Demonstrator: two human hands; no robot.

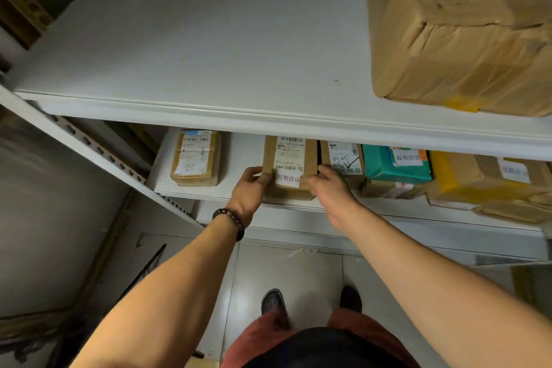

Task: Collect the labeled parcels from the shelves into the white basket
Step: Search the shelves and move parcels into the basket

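Bare forearms [167,293] are spanning the lower frame; left hand [249,190] and right hand [330,190] are gripping the centre labeled parcel [289,167], fingers curled around its sides.

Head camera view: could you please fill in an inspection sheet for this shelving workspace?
Surface: white lower shelf carries a row of parcels; white upper shelf sits above it.
Job's things: labelled cardboard parcel at the lower shelf's front edge; labelled carton to its left; tick-marked parcel, teal parcel and yellow-taped parcel to its right; white basket not in view.
Clutter: large taped brown box on the upper shelf.
Hands: left hand grips the labelled cardboard parcel's left corner; right hand holds its right side.
Cables: nothing seen.
Surroundings: tiled floor; perforated shelf upright.
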